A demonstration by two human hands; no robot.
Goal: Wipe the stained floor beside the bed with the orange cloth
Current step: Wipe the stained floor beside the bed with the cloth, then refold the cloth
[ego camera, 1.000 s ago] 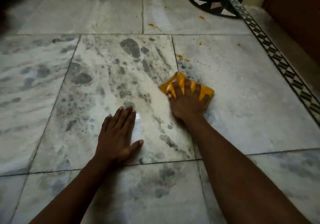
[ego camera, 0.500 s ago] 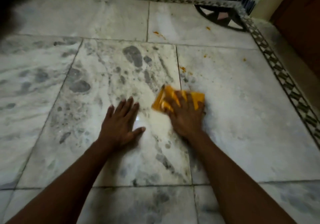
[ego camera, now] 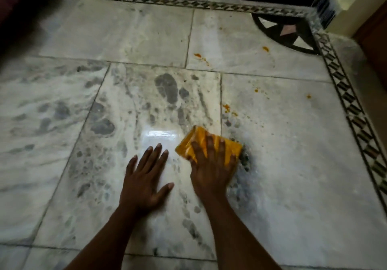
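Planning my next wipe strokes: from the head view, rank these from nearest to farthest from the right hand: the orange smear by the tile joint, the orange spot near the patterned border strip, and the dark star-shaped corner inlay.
1. Orange smear by the tile joint, just ahead of the right hand.
2. Orange spot near the border strip, ahead and right.
3. Dark star-shaped corner inlay, far corner.

Two bare forearms enter from the bottom edge of the frame, no sleeves visible. Left hand (ego camera: 144, 184) and right hand (ego camera: 212, 171): no gloves, rings, watch or wristbands. Fingernails short, unpainted as far as the motion blur lets me tell.
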